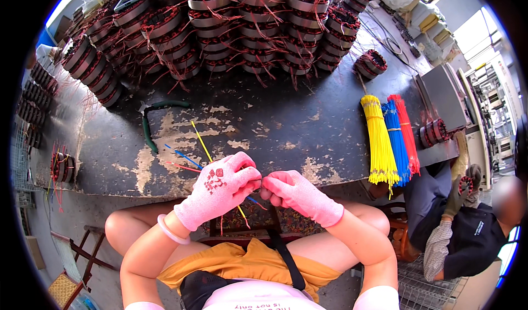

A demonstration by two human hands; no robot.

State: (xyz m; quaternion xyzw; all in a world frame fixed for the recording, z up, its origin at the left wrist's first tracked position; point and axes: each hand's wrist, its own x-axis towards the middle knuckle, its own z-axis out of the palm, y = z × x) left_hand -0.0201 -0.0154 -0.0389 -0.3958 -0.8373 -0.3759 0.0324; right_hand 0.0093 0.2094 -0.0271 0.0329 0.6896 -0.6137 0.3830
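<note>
My left hand (221, 188), in a pink knit glove, is closed round a few thin wires: a yellow wire (201, 139), a blue wire (185, 157) and a red wire (186, 168). They stick out past its far side, and their other ends come out below the palm. My right hand (297, 194), gloved the same, has its fingers pinched together close to the left fingertips, over my lap. What lies between those right fingers is too small to make out. Green-handled pliers (147, 124) lie spread on the dark worn table (264, 112).
Tall stacks of wound motor stators (264, 24) fill the table's far side. At right lie yellow wire bundle (379, 139), blue wire bundle (394, 137) and red wire bundle (404, 131). A single stator (63, 167) sits at the left edge. A co-worker (467, 222) sits at right.
</note>
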